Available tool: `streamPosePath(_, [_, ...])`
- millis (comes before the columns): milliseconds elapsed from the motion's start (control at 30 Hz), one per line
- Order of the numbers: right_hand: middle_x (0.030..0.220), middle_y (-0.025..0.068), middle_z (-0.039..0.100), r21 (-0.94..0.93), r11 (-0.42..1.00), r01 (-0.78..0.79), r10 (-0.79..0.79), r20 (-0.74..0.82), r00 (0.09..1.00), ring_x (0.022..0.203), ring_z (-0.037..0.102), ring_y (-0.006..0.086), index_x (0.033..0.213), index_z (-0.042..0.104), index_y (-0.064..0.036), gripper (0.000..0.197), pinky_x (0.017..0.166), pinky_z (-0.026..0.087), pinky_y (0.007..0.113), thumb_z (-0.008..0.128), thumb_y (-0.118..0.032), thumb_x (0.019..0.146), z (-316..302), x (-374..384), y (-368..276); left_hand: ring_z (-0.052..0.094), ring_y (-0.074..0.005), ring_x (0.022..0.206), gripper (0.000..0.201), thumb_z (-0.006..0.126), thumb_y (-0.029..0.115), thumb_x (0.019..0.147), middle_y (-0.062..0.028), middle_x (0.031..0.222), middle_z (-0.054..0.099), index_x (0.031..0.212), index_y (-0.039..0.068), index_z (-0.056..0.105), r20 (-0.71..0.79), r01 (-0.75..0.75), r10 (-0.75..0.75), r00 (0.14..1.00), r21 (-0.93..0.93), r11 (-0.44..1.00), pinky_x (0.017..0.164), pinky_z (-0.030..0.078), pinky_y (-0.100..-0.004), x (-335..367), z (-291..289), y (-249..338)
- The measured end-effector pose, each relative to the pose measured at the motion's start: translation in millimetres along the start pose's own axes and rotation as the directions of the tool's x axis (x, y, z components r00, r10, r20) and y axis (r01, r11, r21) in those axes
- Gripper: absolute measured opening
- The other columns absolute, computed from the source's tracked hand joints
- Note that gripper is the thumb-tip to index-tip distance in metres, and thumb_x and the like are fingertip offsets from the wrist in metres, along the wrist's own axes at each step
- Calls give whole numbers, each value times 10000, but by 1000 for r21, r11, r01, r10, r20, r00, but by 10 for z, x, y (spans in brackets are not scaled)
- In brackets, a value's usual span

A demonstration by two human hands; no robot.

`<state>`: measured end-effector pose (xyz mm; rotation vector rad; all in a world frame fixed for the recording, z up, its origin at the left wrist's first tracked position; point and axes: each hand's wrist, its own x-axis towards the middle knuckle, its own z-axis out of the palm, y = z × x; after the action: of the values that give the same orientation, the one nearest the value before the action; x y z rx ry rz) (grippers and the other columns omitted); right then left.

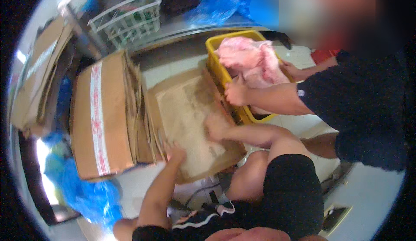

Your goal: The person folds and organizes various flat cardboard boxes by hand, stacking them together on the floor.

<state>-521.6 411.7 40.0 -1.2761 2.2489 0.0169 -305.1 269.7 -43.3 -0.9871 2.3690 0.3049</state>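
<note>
A brown cardboard piece with raised edges (182,115) lies in front of me. Over its lower left edge is my left hand (175,151), fingers stretched out toward the bundle of folded cartons (113,115) alongside. My right hand (215,126) rests on or just above the cardboard, right of its middle. Blur smears its fingers, so their grip cannot be made out. Beyond the cardboard's right edge stands a yellow crate (211,50) with large pink pieces of raw meat (255,61) in it. Another person's two hands (236,93) grip the crate.
The co-worker in dark clothing (351,106) stands close on my right. A white plastic basket (130,18) and blue plastic sheeting (221,0) sit at the back. More folded cardboard (41,76) leans at far left, with a blue bag (89,193) below.
</note>
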Motion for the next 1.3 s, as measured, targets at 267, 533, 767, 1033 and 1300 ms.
streamPosePath(267, [1419, 220, 592, -381, 913, -142, 212, 147, 966, 1350, 530, 378, 1572, 287, 59, 652, 1208, 78, 660, 447, -149, 975, 0, 79, 321, 67, -520, 1533, 780, 609, 218, 896, -234, 1672, 156, 1582, 98, 258, -36, 201, -223, 974, -319, 926, 1250, 124, -584, 181, -433, 417])
streamPosePath(533, [1488, 201, 542, -724, 681, 110, 109, 249, 962, 1351, 530, 384, 1577, 297, 27, 584, 1196, 65, 636, 386, -146, 1026, 244, -57, 435, 342, -440, 1440, 689, 677, 222, 883, -261, 1510, 421, 1480, 17, 402, -242, 124, -389, 889, -690, 713, 1189, 295, -540, 471, -257, 331])
streamPosePath(767, [1625, 272, 277, -386, 910, -150, 191, 71, 979, 1403, 440, 451, 1591, 277, -75, 568, 1172, 233, 584, 369, -193, 1043, 48, 14, 398, 595, -304, 1179, 640, 717, 92, 857, -209, 1274, 596, 1414, 13, 412, -179, -142, -376, 909, -982, 125, 1024, 465, -400, 0, -1187, 436])
streamPosePath(1033, [1588, 232, 259, 103, 866, -489, 479, 107, 871, 1330, 534, 421, 1571, 193, -68, 874, 1165, 291, 585, 676, -337, 894, -397, 345, 171, 587, -152, 985, 586, 658, 33, 918, -126, 1153, 633, 1424, 20, 364, -379, -366, -258, 889, -925, 100, 865, 477, -296, -796, -2087, 130])
streamPosePath(1300, [1028, 174, 636, 599, 797, -77, 280, -254, 926, 1024, 654, 269, 1331, 559, -30, 542, 913, 517, 419, 739, -278, 883, -948, -149, 251, 524, -118, 812, 565, 597, 92, 972, -76, 991, 609, 1461, -25, 340, -468, -472, -63, 882, -877, -94, 750, 440, -282, -1773, -3056, -217])
